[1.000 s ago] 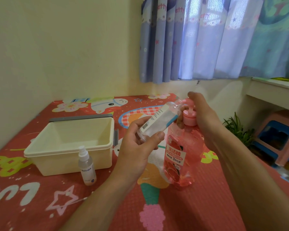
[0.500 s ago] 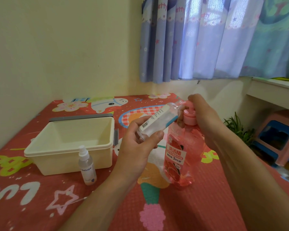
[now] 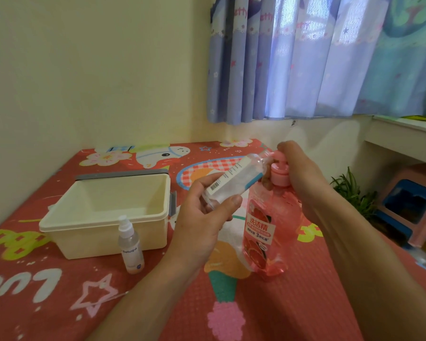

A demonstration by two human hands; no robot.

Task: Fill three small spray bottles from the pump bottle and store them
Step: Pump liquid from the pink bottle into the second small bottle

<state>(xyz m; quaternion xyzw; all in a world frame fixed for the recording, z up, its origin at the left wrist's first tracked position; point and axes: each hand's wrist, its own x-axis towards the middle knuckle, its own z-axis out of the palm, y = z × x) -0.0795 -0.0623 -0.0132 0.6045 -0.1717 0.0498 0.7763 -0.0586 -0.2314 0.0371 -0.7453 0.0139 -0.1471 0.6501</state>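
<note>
My left hand (image 3: 203,217) grips a small clear bottle (image 3: 236,179) with a white barcode label, tilted so its open neck meets the pump spout. My right hand (image 3: 303,178) is curled over the pink pump head of the pink pump bottle (image 3: 263,232), which stands upright on the table. A second small spray bottle (image 3: 130,246), capped with a white sprayer, stands in front of the cream bin. A third spray bottle is not visible.
A cream plastic bin (image 3: 103,230) with nothing visible inside sits at the left on the red patterned tablecloth (image 3: 293,303). Beyond the table's right edge are a green plant (image 3: 352,190) and a pink and blue stool (image 3: 413,203). Curtains hang behind.
The hands and both bottles stay almost in place; my right hand on the pump head sits slightly higher than one second ago.
</note>
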